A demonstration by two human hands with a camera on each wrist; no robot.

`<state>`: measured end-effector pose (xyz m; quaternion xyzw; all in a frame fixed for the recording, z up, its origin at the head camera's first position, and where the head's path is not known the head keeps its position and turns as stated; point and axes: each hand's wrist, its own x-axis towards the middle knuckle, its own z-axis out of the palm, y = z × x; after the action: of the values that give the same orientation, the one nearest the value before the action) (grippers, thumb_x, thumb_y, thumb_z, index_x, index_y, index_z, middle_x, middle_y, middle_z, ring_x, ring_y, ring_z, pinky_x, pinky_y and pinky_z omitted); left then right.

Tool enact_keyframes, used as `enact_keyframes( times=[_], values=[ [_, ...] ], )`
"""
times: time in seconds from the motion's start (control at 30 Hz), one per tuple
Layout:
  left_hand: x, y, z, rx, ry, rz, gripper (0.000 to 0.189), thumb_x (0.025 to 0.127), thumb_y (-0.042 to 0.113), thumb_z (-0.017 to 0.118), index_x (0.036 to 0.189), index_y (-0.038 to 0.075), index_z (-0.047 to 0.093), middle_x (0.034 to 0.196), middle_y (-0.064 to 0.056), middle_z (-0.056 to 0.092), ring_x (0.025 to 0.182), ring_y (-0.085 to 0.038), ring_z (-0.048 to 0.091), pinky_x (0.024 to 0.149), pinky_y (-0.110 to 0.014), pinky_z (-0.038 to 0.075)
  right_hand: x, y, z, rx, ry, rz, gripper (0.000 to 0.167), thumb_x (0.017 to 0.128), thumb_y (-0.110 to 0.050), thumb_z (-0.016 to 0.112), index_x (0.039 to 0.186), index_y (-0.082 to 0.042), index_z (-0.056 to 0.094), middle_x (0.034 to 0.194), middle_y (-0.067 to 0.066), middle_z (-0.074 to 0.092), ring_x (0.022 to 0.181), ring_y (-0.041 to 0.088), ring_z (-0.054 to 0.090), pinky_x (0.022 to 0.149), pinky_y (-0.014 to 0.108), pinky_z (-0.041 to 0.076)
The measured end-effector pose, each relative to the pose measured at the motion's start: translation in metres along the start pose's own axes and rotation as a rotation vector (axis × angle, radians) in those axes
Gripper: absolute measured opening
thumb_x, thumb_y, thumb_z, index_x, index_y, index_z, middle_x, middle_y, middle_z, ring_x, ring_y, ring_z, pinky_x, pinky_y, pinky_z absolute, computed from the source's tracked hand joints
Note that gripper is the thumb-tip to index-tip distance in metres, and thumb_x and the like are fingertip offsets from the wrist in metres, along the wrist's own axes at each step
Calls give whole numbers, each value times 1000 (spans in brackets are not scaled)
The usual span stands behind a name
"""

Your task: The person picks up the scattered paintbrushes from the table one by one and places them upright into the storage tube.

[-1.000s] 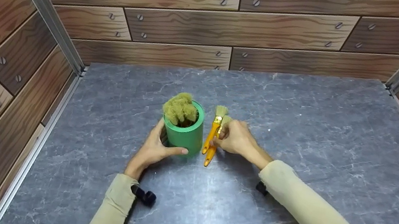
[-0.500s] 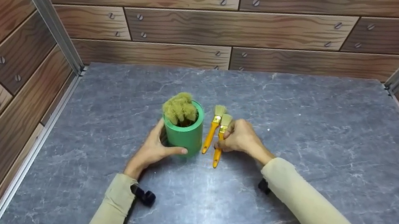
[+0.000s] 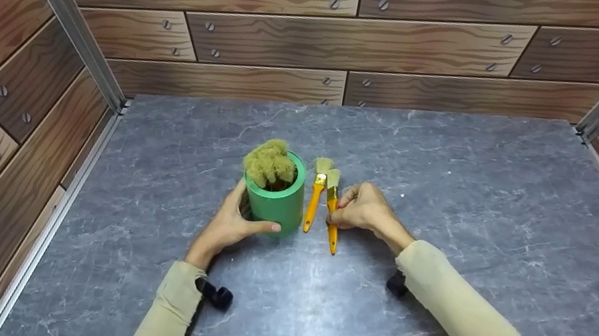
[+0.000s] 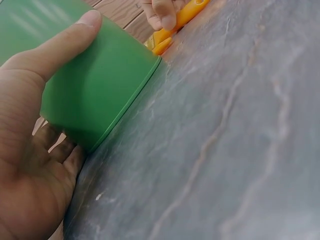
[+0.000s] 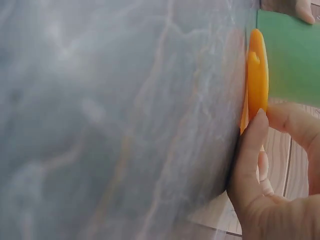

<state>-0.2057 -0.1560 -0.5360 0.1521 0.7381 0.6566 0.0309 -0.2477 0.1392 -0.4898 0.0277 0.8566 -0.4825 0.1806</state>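
A green cylindrical pot stands on the table in the head view, a fuzzy yellow-green plant-like tuft rising from its opening. Around its left side and front curls my left hand, thumb across the lower wall; the left wrist view shows the fingers behind the pot. My right hand pinches the orange handle of a paintbrush between thumb and fingers, bristles pointing away from me. Between that brush and the pot lies a second paintbrush with the same orange handle and pale bristles. In the right wrist view the held handle overlaps the pot.
The grey marbled table is bounded by wood-patterned walls at the back and sides. Metal posts stand at the corners. Black wrist cameras hang at both sleeves, the left camera close over the table.
My right hand has moved slightly right with its paintbrush, parting it from the other one and tilting its bristle end leftward. The other brush has turned a little. My left hand and the pot stay put.
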Motion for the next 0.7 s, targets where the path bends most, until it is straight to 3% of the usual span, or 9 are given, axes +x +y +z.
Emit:
enact_keyframes(
  times=[0.37,0.5,0.7],
  values=[
    [1,-1,-2,9,4,11,112,76,16,100,166,33,34,160,4,52,151,-18,47,131,-42,37,5,6,-5,206,-110,-11,27,80,5,87,91,0,63,78,5,70,67,14,74,71,31,70],
    [0,-1,-2,6,2,16,107,78,15,99,164,30,39,159,2,54,150,-20,49,130,-44,39,4,5,-11,285,-147,-45,23,85,6,82,99,3,63,81,5,72,73,14,74,75,31,70],
    [0,-2,-3,-6,-3,10,103,78,17,99,162,30,41,158,2,55,150,-19,50,128,-41,41,-5,-9,-22,323,-132,-132,27,90,6,79,115,8,67,94,6,69,83,16,71,86,36,69]
  ],
)
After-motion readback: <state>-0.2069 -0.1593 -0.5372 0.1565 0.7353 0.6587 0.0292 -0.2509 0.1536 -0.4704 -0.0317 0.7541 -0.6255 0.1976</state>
